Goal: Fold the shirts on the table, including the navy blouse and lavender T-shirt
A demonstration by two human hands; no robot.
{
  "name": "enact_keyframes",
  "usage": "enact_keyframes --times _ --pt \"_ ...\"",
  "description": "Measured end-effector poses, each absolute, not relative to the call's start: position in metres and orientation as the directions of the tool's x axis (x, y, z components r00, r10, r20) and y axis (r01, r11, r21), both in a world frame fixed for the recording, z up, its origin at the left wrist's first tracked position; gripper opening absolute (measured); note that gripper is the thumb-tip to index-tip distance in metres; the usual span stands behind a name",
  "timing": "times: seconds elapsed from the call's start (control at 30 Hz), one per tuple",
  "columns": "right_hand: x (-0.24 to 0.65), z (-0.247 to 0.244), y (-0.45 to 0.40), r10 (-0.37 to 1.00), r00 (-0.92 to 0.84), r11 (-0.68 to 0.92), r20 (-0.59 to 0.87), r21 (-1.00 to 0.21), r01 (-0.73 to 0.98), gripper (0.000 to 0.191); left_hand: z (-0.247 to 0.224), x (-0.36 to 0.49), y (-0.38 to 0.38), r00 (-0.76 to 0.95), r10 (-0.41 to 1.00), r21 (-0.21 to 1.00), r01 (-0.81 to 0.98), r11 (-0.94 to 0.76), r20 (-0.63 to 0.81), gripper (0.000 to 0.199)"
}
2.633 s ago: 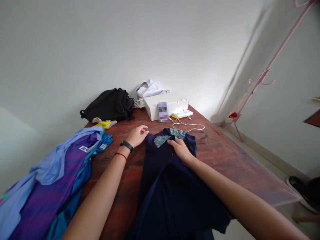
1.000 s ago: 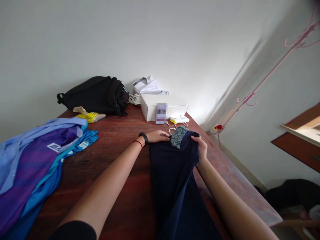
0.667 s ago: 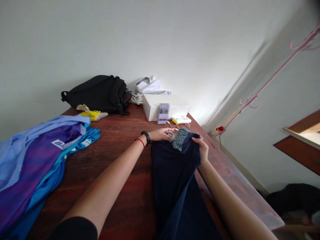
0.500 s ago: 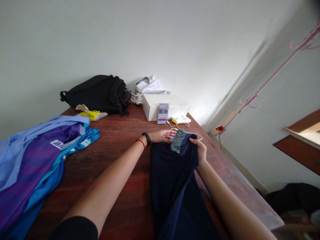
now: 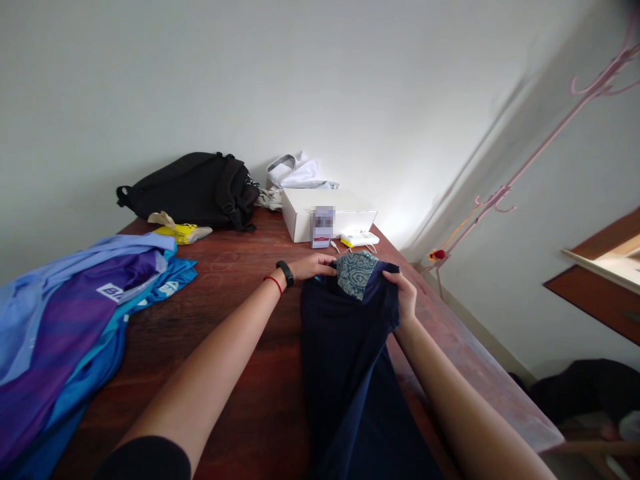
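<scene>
Navy trousers (image 5: 345,353) lie lengthwise on the wooden table, their lower part running out of view toward me. At their far end a patch of blue-grey paisley lining (image 5: 357,275) shows, folded up over the dark cloth. My left hand (image 5: 314,267), with a black band on the wrist, pinches the cloth at the left edge of the lining. My right hand (image 5: 403,292) grips the upper right corner, thumb on top and fingers hidden behind the fabric.
Purple and blue shirts (image 5: 75,333) are heaped at the left. A black backpack (image 5: 185,190), yellow-and-beige gloves (image 5: 180,232), a white box (image 5: 345,203), a small printed box (image 5: 323,228) and a white device with a cable (image 5: 361,239) stand farther back. A pink coat rack (image 5: 550,147) leans at the right.
My left hand has gone from spread fingers to a pinch and shifted slightly left. More paisley lining is spread out now, and the white cable loop behind it is mostly covered.
</scene>
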State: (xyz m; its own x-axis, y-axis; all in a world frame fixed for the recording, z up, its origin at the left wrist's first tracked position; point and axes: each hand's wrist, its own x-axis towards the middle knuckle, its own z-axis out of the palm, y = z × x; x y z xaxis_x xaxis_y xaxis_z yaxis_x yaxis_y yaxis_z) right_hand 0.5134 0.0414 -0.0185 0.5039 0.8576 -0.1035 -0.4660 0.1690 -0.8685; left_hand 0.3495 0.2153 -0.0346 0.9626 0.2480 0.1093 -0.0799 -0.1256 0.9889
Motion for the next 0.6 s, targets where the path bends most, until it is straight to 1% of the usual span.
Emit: enact_keyframes --times 0.07,0.13,0.17,0.23,0.33,0.43,0.5,0.6 --pt "0.517 -0.016 0.043 0.823 0.544 0.144 -0.164 -0.867 -0.478 0.016 -0.036 0.346 0.219 0.924 0.372 0.991 -0.042 -0.126 0.086 0.041" --pt "0.523 -0.016 0.045 0.787 0.578 0.087 -0.217 -0.888 -0.452 0.009 -0.039 0.344 0.223 0.847 0.526 0.979 0.042 -0.198 0.07 0.045" --pt "0.527 -0.017 0.046 0.774 0.589 0.053 -0.231 -0.904 -0.424 0.008 -0.04 0.344 0.225 0.806 0.587 0.968 0.084 -0.238 0.074 0.046" --pt "0.536 -0.021 0.05 0.765 0.603 -0.012 -0.227 -0.941 -0.339 0.009 -0.045 0.346 0.229 0.742 0.664 0.943 0.145 -0.298 0.096 0.044" --pt "0.548 -0.029 0.054 0.77 0.604 -0.146 -0.203 -0.979 -0.142 0.009 -0.053 0.353 0.234 0.676 0.728 0.913 0.214 -0.348 0.119 0.04" --pt "0.558 -0.032 0.054 0.785 0.564 -0.338 -0.257 -0.94 0.042 0.01 -0.06 0.36 0.233 0.6 0.787 0.85 0.334 -0.408 0.142 0.029" --pt "0.563 -0.032 0.053 0.791 0.531 -0.412 -0.304 -0.906 0.096 0.01 -0.061 0.364 0.228 0.56 0.811 0.792 0.412 -0.45 0.17 0.024" --pt "0.571 -0.03 0.05 0.802 0.505 -0.448 -0.318 -0.88 0.158 0.01 -0.06 0.367 0.217 0.531 0.818 0.702 0.496 -0.51 0.219 0.02"
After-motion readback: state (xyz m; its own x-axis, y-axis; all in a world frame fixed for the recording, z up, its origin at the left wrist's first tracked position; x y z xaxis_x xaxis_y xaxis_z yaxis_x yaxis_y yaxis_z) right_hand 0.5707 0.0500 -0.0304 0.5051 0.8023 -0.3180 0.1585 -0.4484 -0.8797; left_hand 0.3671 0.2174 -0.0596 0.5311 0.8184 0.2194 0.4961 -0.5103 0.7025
